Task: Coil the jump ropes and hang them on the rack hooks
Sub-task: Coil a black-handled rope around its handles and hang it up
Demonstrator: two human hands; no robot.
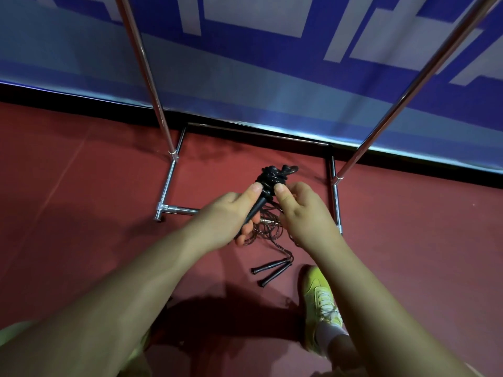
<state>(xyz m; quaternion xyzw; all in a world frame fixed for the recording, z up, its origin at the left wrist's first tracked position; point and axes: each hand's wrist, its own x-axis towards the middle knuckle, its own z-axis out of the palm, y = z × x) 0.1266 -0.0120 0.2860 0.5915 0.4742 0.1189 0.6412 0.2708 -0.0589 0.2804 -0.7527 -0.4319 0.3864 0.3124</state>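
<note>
Where hands grip, rope bundle hides.

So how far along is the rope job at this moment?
Done: nothing visibly hung; no hooks are in view. In hand: the left hand and right hand hold a black rope bundle, its cord wound round the handles. Left: a second rope lies loose on the floor by the rack base.

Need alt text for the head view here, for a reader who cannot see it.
Two bare hands hold a black jump rope bundle above a red floor: the left hand grips the handles, the right hand pinches the wound cord. A second jump rope lies on the floor inside a chrome rack base, near a yellow shoe.
</note>
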